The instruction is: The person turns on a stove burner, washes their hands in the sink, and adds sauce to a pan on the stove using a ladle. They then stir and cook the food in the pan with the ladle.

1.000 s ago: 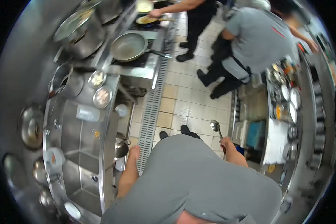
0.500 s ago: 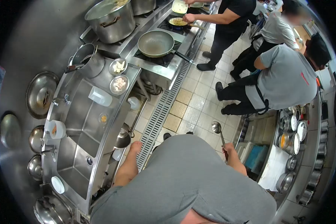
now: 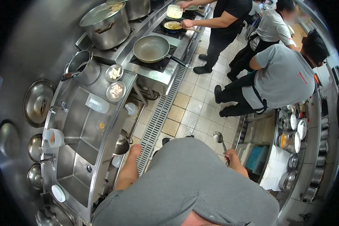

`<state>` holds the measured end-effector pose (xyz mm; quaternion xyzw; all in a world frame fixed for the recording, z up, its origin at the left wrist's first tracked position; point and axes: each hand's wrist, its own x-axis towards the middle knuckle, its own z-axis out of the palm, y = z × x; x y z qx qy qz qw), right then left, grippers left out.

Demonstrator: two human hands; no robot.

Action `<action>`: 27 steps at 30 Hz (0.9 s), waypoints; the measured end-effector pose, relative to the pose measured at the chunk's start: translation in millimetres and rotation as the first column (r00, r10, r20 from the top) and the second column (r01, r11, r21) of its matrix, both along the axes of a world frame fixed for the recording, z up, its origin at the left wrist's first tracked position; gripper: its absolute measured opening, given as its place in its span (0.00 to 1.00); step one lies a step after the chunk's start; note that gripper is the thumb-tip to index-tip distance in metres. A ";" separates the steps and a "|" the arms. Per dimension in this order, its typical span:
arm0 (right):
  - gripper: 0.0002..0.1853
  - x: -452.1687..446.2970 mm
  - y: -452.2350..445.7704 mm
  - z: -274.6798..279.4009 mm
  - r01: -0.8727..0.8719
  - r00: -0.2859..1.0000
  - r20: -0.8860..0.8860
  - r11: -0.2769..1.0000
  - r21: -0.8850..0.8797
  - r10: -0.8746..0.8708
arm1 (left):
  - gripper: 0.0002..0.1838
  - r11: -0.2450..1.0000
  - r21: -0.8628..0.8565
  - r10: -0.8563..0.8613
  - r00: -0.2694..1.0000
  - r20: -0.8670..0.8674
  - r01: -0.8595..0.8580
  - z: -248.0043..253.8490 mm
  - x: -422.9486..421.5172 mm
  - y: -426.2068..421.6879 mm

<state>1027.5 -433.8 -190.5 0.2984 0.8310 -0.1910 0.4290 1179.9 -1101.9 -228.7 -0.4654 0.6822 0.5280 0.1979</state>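
My right hand [image 3: 230,154] is closed around the handle of a metal ladle [image 3: 217,136], whose bowl points up and away from me over the tiled floor. On the other side, my left hand [image 3: 135,150] hangs low beside the sink unit, and its fingers are hidden from this angle. Close to that hand is a metal pot [image 3: 121,145] at the unit's front edge; I cannot tell whether they touch. Ahead, a large wok [image 3: 151,49] rests on a burner with its handle toward the aisle. Two bowls of cut food, one pale [image 3: 114,73] and one pinkish [image 3: 116,91], stand beside the sink.
A steel double sink [image 3: 73,160] runs along my left, with a plastic container [image 3: 97,103] in it. Stockpots [image 3: 105,28] occupy the stove. A person in black [image 3: 229,26] works a small pan [image 3: 173,25]. Two people in grey shirts [image 3: 282,75] stand at the right counter. A floor drain [image 3: 160,115] crosses the aisle.
The view has shifted slightly, so the stove and sink items appear lower and further left. The ladle stays in my right hand. The person in black still works at the small pan.
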 end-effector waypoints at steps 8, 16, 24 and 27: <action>0.11 25.2 -6.0 12.7 0.129 0.992 -0.007 0.992 -0.015 -0.129 | 0.13 1.000 0.024 0.016 1.000 0.014 -0.016 4.9 -8.6 7.3; 0.11 17.6 -19.6 18.5 0.101 0.994 -0.038 0.995 -0.005 -0.101 | 0.12 0.997 -0.030 -0.078 0.997 -0.028 0.077 -6.7 8.2 4.2; 0.10 4.8 -13.0 -11.3 -0.097 0.989 -0.113 0.995 -0.029 0.093 | 0.15 0.992 -0.105 -0.070 0.997 0.044 0.075 -14.0 29.9 -2.3; 0.10 -1.6 -22.4 -3.5 -0.003 0.997 -0.081 1.000 0.029 0.006 | 0.17 0.993 -0.093 -0.071 0.995 0.066 0.077 -16.6 28.6 -4.3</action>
